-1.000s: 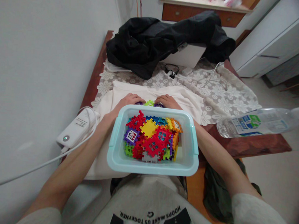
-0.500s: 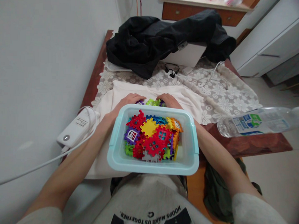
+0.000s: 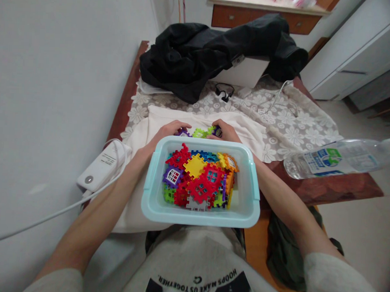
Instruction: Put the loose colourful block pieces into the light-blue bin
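Left hand (image 3: 168,130) closed on purple block (image 3: 183,132); right hand (image 3: 227,131) closed on green blocks (image 3: 202,132); both just behind bin (image 3: 154,196).

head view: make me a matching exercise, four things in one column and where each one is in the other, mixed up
Things:
1. block pieces
2. water bottle
3. black jacket
4. white adapter

Places:
a. heaped at the far end of the table
b. held between the left hand and right hand, beyond the tub
c. lying on its side at the table's right edge
d. left of the tub, by the wall

Pairs: 1-b, 2-c, 3-a, 4-d
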The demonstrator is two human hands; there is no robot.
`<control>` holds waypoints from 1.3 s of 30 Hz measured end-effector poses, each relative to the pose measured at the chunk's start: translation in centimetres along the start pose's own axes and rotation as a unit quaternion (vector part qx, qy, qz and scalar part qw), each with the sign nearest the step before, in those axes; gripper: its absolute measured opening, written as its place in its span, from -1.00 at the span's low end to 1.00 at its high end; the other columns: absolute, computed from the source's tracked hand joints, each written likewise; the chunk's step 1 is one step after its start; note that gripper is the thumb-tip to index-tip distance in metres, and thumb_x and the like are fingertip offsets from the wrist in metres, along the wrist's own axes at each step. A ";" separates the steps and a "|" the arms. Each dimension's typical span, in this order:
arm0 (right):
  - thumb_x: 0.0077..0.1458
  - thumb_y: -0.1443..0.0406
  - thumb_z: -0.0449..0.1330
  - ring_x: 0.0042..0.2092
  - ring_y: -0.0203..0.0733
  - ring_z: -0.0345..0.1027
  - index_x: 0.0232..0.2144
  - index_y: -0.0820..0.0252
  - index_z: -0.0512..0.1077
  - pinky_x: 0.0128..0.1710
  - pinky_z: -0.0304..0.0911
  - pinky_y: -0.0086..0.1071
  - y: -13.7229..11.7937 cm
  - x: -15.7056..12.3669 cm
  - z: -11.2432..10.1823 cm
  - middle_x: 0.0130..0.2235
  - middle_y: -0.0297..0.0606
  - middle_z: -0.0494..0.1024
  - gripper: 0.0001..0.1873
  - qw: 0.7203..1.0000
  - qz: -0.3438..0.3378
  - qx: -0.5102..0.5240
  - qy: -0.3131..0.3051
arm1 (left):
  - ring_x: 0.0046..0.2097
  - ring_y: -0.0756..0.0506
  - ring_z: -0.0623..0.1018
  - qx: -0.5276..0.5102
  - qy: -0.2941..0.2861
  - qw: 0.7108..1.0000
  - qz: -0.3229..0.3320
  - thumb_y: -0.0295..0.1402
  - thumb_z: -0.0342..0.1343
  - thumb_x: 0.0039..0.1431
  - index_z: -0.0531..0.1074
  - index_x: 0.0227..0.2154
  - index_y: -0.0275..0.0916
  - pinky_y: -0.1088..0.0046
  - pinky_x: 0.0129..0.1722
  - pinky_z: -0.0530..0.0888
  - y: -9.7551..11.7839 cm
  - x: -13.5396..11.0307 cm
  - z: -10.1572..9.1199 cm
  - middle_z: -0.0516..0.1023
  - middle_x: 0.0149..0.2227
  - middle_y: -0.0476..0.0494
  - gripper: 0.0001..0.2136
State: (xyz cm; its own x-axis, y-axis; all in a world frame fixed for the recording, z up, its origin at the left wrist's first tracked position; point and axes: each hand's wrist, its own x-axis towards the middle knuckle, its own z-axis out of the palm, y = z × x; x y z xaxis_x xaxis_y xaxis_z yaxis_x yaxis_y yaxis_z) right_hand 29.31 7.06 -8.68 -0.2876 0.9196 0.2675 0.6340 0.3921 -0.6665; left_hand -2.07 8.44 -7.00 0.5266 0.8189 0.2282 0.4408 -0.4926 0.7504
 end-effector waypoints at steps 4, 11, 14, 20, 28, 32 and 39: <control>0.20 -0.05 0.33 -0.04 0.07 0.48 0.04 0.08 0.50 0.03 0.36 -0.11 0.7 0.3 0.5 -0.05 -0.15 0.62 -0.52 0.998 -0.055 -0.002 0.006 | -0.26 -0.07 0.62 -0.079 0.049 0.993 -0.068 -0.13 0.39 0.13 0.56 0.17 -0.21 0.43 -0.24 0.52 0.8 -0.2 0.1 0.69 -0.17 -0.14 -0.45; 0.43 -0.03 0.08 0.07 0.12 0.43 0.20 0.09 0.47 0.15 0.32 -0.05 1.9 0.6 0.6 0.05 -0.04 0.56 -0.50 0.983 -0.172 -0.018 -0.061 | -0.44 -0.04 0.54 -0.158 0.046 0.979 -0.119 -0.04 0.40 0.14 0.60 -0.24 -0.26 0.50 -0.47 0.40 1.9 -0.3 0.6 0.66 -0.38 -0.12 -0.64; 0.44 -0.08 0.01 0.11 0.14 0.41 0.18 0.09 0.47 0.19 0.29 -0.02 2.4 0.8 0.5 0.12 -0.02 0.57 -0.46 0.976 -0.204 0.009 -0.068 | -0.42 -0.05 0.56 -0.139 0.055 0.983 -0.102 -0.02 0.37 0.18 0.60 -0.21 -0.25 0.49 -0.45 0.41 1.3 -0.3 0.8 0.71 -0.32 -0.15 -0.64; 0.32 -0.04 0.23 0.27 0.19 0.35 0.23 0.02 0.47 0.30 0.19 0.04 2.6 1.0 0.6 0.27 -0.11 0.57 -0.46 0.979 -0.178 0.008 -0.103 | 0.22 -0.29 0.61 -0.016 -0.013 1.000 0.016 -0.14 0.31 0.18 0.67 -0.13 -0.23 0.09 0.28 0.49 -0.5 0.4 0.4 0.67 0.19 -0.31 -0.69; 0.20 0.12 0.38 0.27 0.15 0.41 0.11 0.00 0.52 0.34 0.19 0.09 1.3 0.7 0.4 0.23 -0.17 0.62 -0.55 0.973 -0.190 0.042 -0.125 | 0.30 -0.29 0.55 0.121 -0.091 0.988 0.035 -0.28 0.20 0.30 0.47 0.32 -0.32 0.15 0.37 0.39 -0.5 0.6 0.4 0.58 0.30 -0.34 -0.45; 0.26 0.14 0.33 0.25 0.08 0.45 0.11 -0.04 0.51 0.34 0.27 0.03 0.8 0.2 0.1 0.22 -0.22 0.62 -0.62 0.972 -0.175 0.093 -0.127 | 0.30 -0.29 0.56 0.131 -0.094 0.986 0.035 -0.28 0.20 0.28 0.45 0.34 -0.32 0.17 0.38 0.38 -0.2 0.6 0.3 0.56 0.32 -0.34 -0.42; 0.22 0.07 0.35 0.19 0.03 0.51 0.04 -0.03 0.50 0.25 0.39 -0.04 -0.8 -0.4 -0.1 0.17 -0.25 0.63 -0.62 0.964 -0.164 0.182 -0.101 | 0.31 -0.28 0.54 0.126 -0.099 0.987 0.022 -0.26 0.18 0.27 0.47 0.33 -0.35 0.19 0.39 0.36 0.1 0.6 0.3 0.56 0.33 -0.37 -0.41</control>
State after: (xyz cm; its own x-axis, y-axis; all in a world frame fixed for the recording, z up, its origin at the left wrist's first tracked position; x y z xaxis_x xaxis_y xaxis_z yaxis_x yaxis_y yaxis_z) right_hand 28.97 6.37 -8.16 -0.5876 0.7096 0.3888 0.2012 0.5935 -0.7793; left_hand -1.49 8.81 -7.01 0.6700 0.7336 0.1136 0.5679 -0.6051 0.5581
